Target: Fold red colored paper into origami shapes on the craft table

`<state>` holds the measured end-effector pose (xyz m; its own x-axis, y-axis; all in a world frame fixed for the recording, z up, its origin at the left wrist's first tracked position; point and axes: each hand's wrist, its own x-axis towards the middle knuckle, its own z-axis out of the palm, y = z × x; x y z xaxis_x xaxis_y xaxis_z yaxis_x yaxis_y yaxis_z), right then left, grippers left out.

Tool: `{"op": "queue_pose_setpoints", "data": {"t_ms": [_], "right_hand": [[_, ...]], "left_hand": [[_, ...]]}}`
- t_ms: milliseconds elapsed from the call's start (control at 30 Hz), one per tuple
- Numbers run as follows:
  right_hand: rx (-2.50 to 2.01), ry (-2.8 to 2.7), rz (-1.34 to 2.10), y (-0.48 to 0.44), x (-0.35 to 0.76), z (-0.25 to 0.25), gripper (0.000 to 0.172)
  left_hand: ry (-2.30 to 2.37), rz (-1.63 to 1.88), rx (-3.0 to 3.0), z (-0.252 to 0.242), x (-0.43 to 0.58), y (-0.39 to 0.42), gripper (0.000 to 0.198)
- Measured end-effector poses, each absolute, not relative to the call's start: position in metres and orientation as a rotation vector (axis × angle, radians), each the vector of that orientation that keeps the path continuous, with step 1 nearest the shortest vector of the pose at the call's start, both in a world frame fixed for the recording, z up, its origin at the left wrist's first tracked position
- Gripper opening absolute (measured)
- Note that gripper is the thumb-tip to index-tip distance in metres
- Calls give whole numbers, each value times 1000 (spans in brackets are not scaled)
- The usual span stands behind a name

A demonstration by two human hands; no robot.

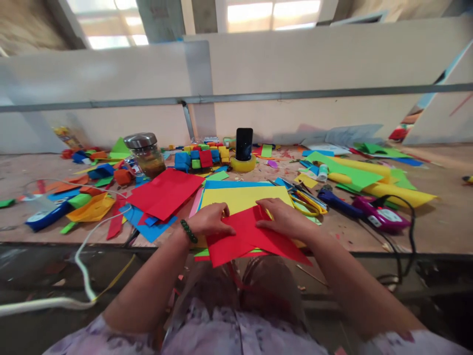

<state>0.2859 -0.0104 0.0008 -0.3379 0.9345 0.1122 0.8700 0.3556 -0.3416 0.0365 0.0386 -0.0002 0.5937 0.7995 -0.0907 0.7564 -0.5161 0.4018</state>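
A red paper sheet (251,239), partly folded, lies at the table's near edge on top of a yellow sheet (240,196) and other coloured sheets. My left hand (210,220) presses on its left part with the fingers curled and closed on the paper's edge; a green bead bracelet is on that wrist. My right hand (281,217) lies on the right part, fingers pressed down along the fold. The sheet's near corners hang over the table edge.
A second red sheet (165,193) lies to the left. A glass jar (146,154), coloured foam blocks (201,155), a phone in a tape roll (244,148), scissors (308,202), a purple glue gun (380,217), rolled yellow paper (391,193) and scraps crowd the table.
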Motion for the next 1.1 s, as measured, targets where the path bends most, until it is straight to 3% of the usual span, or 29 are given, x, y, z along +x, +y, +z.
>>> {"op": "queue_pose_setpoints", "data": {"t_ms": [233, 300, 400, 567, 767, 967, 1100], "right_hand": [[-1588, -2289, 415, -4, 286, 0, 69], [-1586, -2143, 473, -5, 287, 1, 60], [-1457, -1927, 634, -9, 289, 8, 29], [-1219, -1567, 785, -30, 292, 27, 25], [-1200, -1518, 649, -57, 285, 43, 15], [-1183, -1413, 561, -60, 281, 47, 17], [-1011, -1582, 179, -74, 283, 64, 6]], "left_hand": [[1134, 267, 2268, 1, 34, 27, 60], [1065, 339, 2212, 5, 35, 20, 48], [983, 576, 2220, 15, 37, 9, 18], [954, 854, 2183, 33, 32, -9, 19], [1009, 993, 2252, 44, 27, -24, 18], [974, 980, 2220, 50, 29, -24, 15], [983, 1237, 2326, 61, 20, -32, 15]]}}
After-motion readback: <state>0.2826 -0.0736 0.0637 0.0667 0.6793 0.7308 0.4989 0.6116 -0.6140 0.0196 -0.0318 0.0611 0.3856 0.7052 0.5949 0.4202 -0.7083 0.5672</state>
